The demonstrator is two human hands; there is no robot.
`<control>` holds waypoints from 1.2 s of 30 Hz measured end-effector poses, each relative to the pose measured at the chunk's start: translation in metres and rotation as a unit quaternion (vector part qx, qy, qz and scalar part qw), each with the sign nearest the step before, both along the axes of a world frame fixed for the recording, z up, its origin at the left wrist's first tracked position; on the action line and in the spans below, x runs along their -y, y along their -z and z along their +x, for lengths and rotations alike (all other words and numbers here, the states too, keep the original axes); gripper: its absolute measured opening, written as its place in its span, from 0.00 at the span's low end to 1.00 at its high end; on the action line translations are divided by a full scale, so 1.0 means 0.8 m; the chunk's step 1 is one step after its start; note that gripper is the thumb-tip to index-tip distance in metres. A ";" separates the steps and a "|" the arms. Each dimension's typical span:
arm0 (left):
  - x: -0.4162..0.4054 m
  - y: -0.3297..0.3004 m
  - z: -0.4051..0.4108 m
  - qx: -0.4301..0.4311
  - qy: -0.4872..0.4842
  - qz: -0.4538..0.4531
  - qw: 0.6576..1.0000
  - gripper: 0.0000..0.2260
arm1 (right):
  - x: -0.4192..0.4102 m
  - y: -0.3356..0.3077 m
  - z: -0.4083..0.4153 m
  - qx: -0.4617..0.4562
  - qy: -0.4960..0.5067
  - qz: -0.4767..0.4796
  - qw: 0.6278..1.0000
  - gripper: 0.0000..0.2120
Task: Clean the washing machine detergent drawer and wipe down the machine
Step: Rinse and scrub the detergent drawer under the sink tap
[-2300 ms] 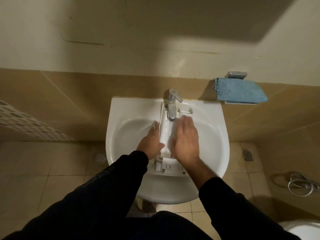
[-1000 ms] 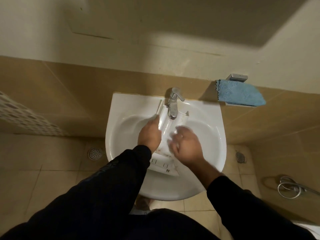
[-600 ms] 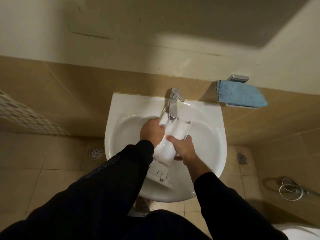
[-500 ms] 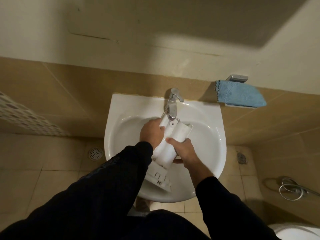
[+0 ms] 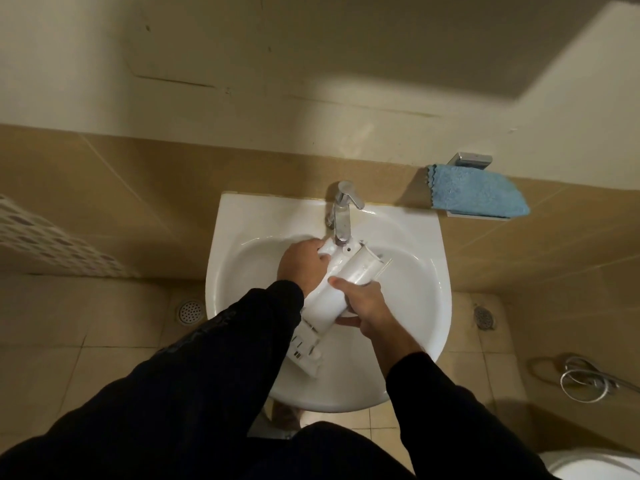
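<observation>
The white plastic detergent drawer (image 5: pixel 341 287) is held slanted over the white sink (image 5: pixel 249 237), its far end under the chrome tap (image 5: pixel 342 216) and its front panel low toward me. My left hand (image 5: pixel 301 266) grips the drawer's upper left side. My right hand (image 5: pixel 363 303) grips its middle from the right, thumb across the top. The drawer shows a smooth rounded side; its compartments are turned away. I cannot tell whether water runs.
A blue cloth (image 5: pixel 476 190) lies on a small wall shelf right of the sink. Floor drains (image 5: pixel 188 311) sit left and right of the basin. A coiled metal hose (image 5: pixel 585 377) lies on the floor at right, a toilet rim (image 5: pixel 602 469) at bottom right.
The drawer was turned over and tilted, its front end swinging left and down. My right hand went from rubbing inside it to gripping its side; my left hand kept its hold near the tap.
</observation>
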State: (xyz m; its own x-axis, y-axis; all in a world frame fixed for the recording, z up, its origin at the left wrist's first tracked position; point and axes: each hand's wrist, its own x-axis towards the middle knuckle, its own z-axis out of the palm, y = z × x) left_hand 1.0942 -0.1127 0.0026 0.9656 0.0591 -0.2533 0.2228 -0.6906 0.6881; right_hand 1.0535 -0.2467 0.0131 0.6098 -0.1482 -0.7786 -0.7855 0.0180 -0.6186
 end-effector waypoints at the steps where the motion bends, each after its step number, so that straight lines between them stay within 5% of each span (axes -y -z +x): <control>1: 0.003 -0.002 -0.001 0.004 0.003 -0.001 1.000 0.15 | 0.001 0.001 -0.001 -0.005 -0.005 -0.003 1.000 0.30; 8: 0.013 -0.002 0.019 -0.002 0.008 -0.121 0.993 0.14 | 0.003 -0.002 -0.020 -0.033 -0.036 0.020 0.999 0.22; 14: 0.011 0.001 0.009 0.016 0.025 -0.088 0.996 0.15 | 0.006 -0.004 -0.021 -0.014 -0.026 0.039 0.999 0.17; 20: -0.005 0.008 -0.018 0.004 0.071 -0.018 0.997 0.20 | 0.017 0.012 -0.019 0.036 0.142 0.025 0.989 0.31; 24: -0.017 0.015 -0.028 0.000 0.096 0.044 0.994 0.25 | 0.026 0.009 0.003 0.080 0.150 0.016 0.985 0.33; 28: -0.017 0.019 -0.030 0.015 0.095 0.089 0.991 0.16 | 0.022 0.016 0.017 0.120 0.170 -0.018 0.978 0.32; 30: -0.016 0.025 -0.031 0.012 0.076 0.082 0.994 0.13 | 0.018 0.009 0.018 0.120 0.115 -0.115 0.979 0.38; 32: -0.016 0.030 -0.031 0.009 0.052 0.079 0.996 0.12 | 0.010 0.000 0.009 0.151 0.042 -0.296 0.942 0.43; 34: -0.017 0.033 -0.031 0.016 0.041 0.075 0.996 0.12 | -0.002 -0.009 -0.009 0.336 -0.026 -0.453 0.825 0.35; 36: -0.017 0.033 -0.032 0.023 0.039 0.060 0.997 0.13 | -0.014 0.002 -0.023 0.489 -0.167 -0.480 0.709 0.23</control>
State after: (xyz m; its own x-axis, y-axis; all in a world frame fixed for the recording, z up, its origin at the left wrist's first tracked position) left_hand 1.0684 -0.0994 -0.0236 0.9790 0.0102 -0.2038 0.1346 -0.7828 0.6076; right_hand 1.0354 -0.2358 0.0113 0.9147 -0.0441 0.4018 0.1655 -0.8660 -0.4718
